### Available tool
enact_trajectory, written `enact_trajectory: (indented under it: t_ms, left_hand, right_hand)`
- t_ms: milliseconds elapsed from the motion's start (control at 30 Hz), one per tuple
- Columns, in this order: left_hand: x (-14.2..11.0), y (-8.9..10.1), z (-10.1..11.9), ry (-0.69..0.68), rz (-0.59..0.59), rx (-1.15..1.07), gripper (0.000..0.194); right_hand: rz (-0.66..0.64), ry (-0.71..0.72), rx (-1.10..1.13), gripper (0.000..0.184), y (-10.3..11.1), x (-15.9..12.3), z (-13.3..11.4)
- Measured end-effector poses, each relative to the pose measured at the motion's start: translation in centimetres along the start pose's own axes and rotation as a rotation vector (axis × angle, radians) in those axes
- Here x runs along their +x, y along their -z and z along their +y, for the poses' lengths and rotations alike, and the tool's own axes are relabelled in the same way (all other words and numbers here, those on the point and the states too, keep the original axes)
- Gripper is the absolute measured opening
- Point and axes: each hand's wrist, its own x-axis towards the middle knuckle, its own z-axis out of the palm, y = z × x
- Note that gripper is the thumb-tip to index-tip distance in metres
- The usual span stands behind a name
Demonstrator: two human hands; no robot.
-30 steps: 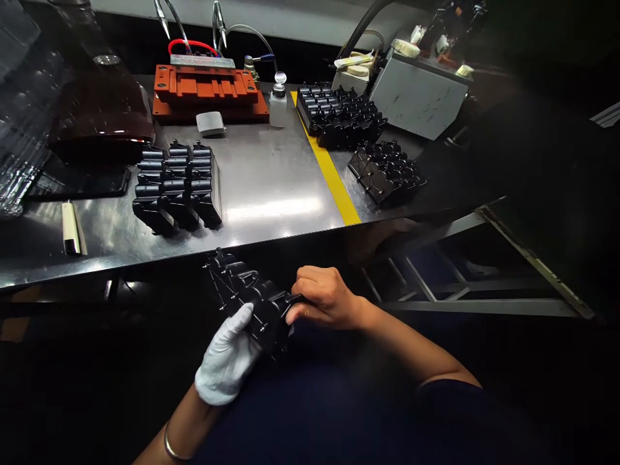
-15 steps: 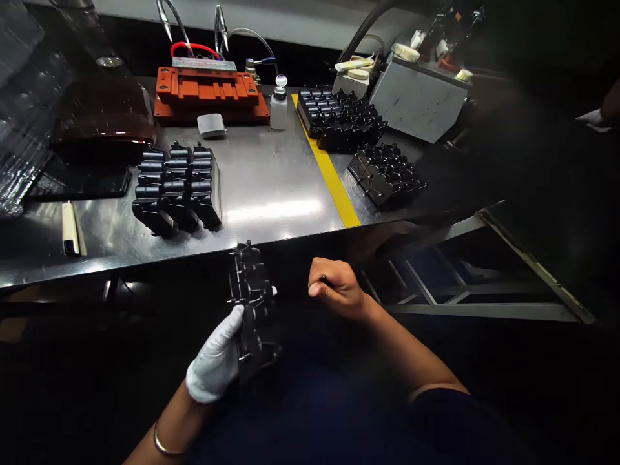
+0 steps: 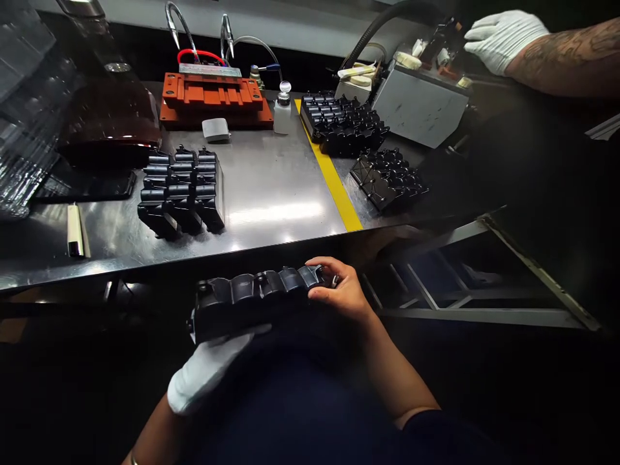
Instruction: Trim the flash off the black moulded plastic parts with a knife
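A black moulded plastic part [image 3: 256, 300] with a row of rounded humps lies crosswise in front of me, below the table's front edge. My left hand [image 3: 208, 371], in a white glove, holds it from underneath at its left end. My bare right hand [image 3: 339, 290] grips its right end, fingers curled over the top, with a small dark tool tip showing between them.
On the steel table [image 3: 271, 187] stand a block of finished black parts [image 3: 181, 190], two more piles [image 3: 343, 119] [image 3: 387, 177] right of a yellow stripe [image 3: 332, 174], an orange fixture [image 3: 216, 97], a small bottle [image 3: 282, 110] and a grey box [image 3: 419, 103]. Another person's gloved hand [image 3: 504, 35] reaches in top right.
The black part has turned from upright in my left hand to lying crosswise. My right hand came back onto its right end. Another person's gloved hand entered top right.
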Motion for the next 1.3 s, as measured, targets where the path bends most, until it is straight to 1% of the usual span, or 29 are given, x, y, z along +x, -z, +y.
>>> enact_trajectory:
  t_ms: [33,67,100,167,200,233,300,367,433,500,567,633,700,733,767,833,867,900,933,967,1033,1100,1167,1233,1300]
  left_hand:
    - [0.0,-0.4,-0.2,0.007,0.001,0.052,0.041]
    - [0.2,-0.8,-0.5,-0.002,0.014,0.094,0.045]
    - [0.4,-1.2,-0.7,-0.042,0.044,0.111,0.046]
    - [0.9,-1.8,-1.0,-0.134,0.103,0.043,0.042]
    - [1.1,-2.0,-1.1,-0.150,0.115,-0.035,0.039]
    - [1.3,-2.1,-1.1,-0.137,0.115,-0.111,0.037]
    - [1.7,-2.1,-0.9,-0.056,0.092,-0.223,0.040]
    - [1.8,-2.0,-0.8,0.021,0.080,-0.292,0.042]
    - [1.9,-2.0,-0.8,0.085,0.050,-0.348,0.043]
    - [2.0,-2.0,-1.0,0.168,-0.011,-0.409,0.042]
    - [2.2,-2.0,-1.3,0.236,-0.081,-0.460,0.044]
    - [2.3,-1.7,-1.4,0.256,-0.143,-0.491,0.047]
    - [2.2,-1.2,-1.4,0.231,-0.185,-0.479,0.048]
    - [2.1,-0.9,-1.3,0.207,-0.192,-0.451,0.048]
    - [2.0,-0.6,-1.2,0.180,-0.188,-0.406,0.045]
    - [1.6,-0.2,-1.1,0.112,-0.149,-0.280,0.034]
    - [1.5,-0.1,-1.0,0.074,-0.124,-0.205,0.032]
    - [1.3,-0.1,-1.0,0.041,-0.102,-0.127,0.036]
    - [1.1,-0.2,-0.9,0.018,-0.083,-0.050,0.045]
    - [1.0,-0.4,-0.8,-0.002,-0.072,0.019,0.054]
    - [0.7,-0.7,-0.6,-0.024,-0.078,0.128,0.058]
    - [0.6,-1.1,-0.3,-0.031,-0.108,0.210,0.050]
    - [0.5,-1.3,-0.1,-0.033,-0.142,0.273,0.037]
    - [0.5,-1.4,0.0,-0.040,-0.161,0.296,0.028]
    - [0.4,-1.6,0.0,-0.057,-0.162,0.261,0.023]
  right_hand:
    - [0.029,-0.029,0.025,0.053,-0.8,-0.3,0.2]
    - [0.024,-0.053,0.050,0.054,-1.6,-0.5,0.3]
    - [-0.013,-0.073,0.079,0.055,-2.4,-0.6,0.4]
    - [-0.128,-0.089,0.146,0.056,-3.4,-0.8,0.4]
    - [-0.175,-0.088,0.166,0.053,-3.5,-0.8,0.3]
    - [-0.195,-0.084,0.164,0.048,-3.5,-0.8,0.1]
    - [-0.168,-0.068,0.101,0.037,-3.0,-0.6,-0.3]
    - [-0.146,-0.049,0.010,0.031,-2.5,-0.5,-0.7]
    - [-0.147,-0.022,-0.033,0.029,-2.3,-0.5,-0.9]
    - [-0.149,0.005,-0.041,0.028,-2.6,-0.7,-1.0]
    - [-0.114,0.042,-0.076,0.026,-2.9,-0.9,-0.7]
    - [-0.011,0.103,-0.173,0.025,-2.9,-1.0,-0.1]
    - [0.081,0.162,-0.337,0.025,-2.1,-0.8,0.7]
    - [0.087,0.168,-0.450,0.024,-1.4,-0.6,1.0]
    - [0.065,0.152,-0.581,0.023,-0.7,-0.3,1.3]
    - [-0.002,0.088,-0.848,0.022,0.8,0.1,1.3]
    - [-0.033,0.082,-0.941,0.021,1.4,0.2,1.1]
    - [-0.057,0.112,-0.983,0.022,1.7,0.2,0.6]
    - [-0.088,0.180,-0.972,0.023,1.8,0.0,0.0]
    - [-0.143,0.276,-0.920,0.027,1.7,-0.1,-0.7]
    - [-0.302,0.488,-0.765,0.035,0.9,-0.6,-2.2]
    - [-0.434,0.660,-0.664,0.041,-0.1,-0.8,-3.2]
    - [-0.500,0.784,-0.642,0.049,-1.0,-0.8,-3.6]
    - [-0.501,0.857,-0.657,0.055,-1.5,-0.6,-3.4]
    - [-0.454,0.878,-0.694,0.058,-1.7,-0.3,-3.1]
